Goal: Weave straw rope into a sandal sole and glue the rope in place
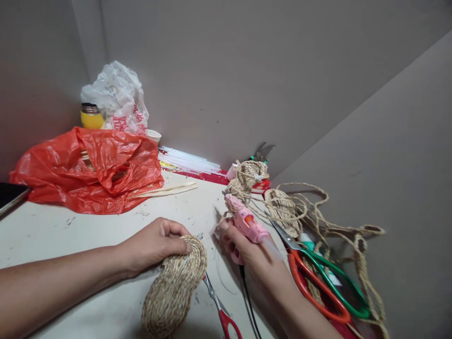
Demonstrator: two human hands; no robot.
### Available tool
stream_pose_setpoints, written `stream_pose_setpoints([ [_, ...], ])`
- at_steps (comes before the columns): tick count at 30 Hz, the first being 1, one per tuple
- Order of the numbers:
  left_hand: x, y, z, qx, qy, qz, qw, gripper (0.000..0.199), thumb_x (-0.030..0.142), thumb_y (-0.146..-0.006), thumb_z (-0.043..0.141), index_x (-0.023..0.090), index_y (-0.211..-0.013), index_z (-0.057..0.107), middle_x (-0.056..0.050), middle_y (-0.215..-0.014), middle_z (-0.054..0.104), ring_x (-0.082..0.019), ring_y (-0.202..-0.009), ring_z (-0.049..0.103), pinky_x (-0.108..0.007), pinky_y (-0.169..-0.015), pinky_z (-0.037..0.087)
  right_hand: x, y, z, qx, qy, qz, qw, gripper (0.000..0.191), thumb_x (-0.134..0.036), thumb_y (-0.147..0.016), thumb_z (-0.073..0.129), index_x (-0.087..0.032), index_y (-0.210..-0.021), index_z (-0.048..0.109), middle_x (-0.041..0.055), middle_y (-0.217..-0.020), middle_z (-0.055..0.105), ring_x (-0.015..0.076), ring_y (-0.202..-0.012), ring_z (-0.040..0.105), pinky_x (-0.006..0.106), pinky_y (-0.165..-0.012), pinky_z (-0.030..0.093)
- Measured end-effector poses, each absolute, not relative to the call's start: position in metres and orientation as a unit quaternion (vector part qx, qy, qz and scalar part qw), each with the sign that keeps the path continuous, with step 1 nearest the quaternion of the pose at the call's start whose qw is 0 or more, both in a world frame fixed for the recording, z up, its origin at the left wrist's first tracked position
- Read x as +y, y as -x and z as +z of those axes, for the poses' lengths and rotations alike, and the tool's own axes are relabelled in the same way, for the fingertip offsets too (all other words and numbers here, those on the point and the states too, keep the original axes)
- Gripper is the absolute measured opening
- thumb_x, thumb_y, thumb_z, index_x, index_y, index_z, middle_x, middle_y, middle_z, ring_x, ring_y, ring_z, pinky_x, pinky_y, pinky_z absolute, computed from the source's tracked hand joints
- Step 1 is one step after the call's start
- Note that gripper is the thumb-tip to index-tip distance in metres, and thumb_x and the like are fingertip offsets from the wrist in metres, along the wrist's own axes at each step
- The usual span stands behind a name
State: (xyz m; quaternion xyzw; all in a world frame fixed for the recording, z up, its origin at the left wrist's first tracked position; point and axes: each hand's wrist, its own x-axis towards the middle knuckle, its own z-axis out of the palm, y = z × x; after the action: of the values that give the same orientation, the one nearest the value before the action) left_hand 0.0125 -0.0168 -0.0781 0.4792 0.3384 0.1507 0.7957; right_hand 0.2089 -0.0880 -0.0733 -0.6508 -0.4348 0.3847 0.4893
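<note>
My left hand (pixel 160 245) pinches the upper end of a woven straw sole (pixel 173 287), shaped like a figure eight with coiled rows. A pink hot glue gun (pixel 247 220) is gripped in my right hand (pixel 243 249), a little right of the sole and apart from it. The gun's nozzle end faces up and left, and a clear glue stick sticks out at its back. A black cord (pixel 249 301) runs from its handle toward the bottom edge. Red-handled scissors (pixel 221 306) lie on the table, partly behind the sole.
Large scissors (pixel 318 278) with orange and green handles lie at right beside tangled straw rope (pixel 318 212). Rope bundles (pixel 247 176) and pruning shears (pixel 262 153) sit behind. Clear glue sticks (pixel 190 161), a red plastic bag (pixel 95 174) and a yellow jar (pixel 91 117) stand along the back.
</note>
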Motion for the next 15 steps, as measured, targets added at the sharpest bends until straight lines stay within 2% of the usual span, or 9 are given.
stream_pose_setpoints([
  [6,-0.012,-0.012,-0.082,0.365,-0.454,0.265,0.768,0.023,0.028,-0.064,0.075,0.015,-0.075,0.059,0.0,-0.063,0.066,-0.01,-0.053,0.055,-0.021,-0.053,0.036,-0.106,-0.207,-0.054,-0.443,0.718,0.307,0.44,0.04,-0.059,-0.08,0.058,-0.02,-0.069,0.058,-0.0005,-0.06,0.055,0.0123,-0.05,0.045,0.024,-0.044,0.036],
  [10,-0.008,-0.012,-0.084,0.368,-0.453,0.307,0.752,0.024,0.029,-0.065,0.075,0.015,-0.074,0.057,0.001,-0.062,0.064,-0.009,-0.053,0.054,-0.022,-0.054,0.035,-0.117,-0.187,-0.039,-0.479,0.672,0.382,0.417,0.031,-0.055,-0.073,0.066,-0.024,-0.074,0.067,-0.0001,-0.057,0.057,0.0147,-0.044,0.044,0.026,-0.039,0.037],
  [15,-0.008,-0.012,-0.083,0.359,-0.454,0.324,0.748,0.022,0.028,-0.067,0.073,0.015,-0.074,0.057,0.002,-0.063,0.061,-0.008,-0.054,0.052,-0.022,-0.055,0.036,-0.113,-0.166,-0.026,-0.502,0.61,0.41,0.456,0.017,-0.043,-0.073,0.069,-0.026,-0.071,0.07,0.0032,-0.068,0.066,0.0248,-0.066,0.06,0.033,-0.062,0.051],
])
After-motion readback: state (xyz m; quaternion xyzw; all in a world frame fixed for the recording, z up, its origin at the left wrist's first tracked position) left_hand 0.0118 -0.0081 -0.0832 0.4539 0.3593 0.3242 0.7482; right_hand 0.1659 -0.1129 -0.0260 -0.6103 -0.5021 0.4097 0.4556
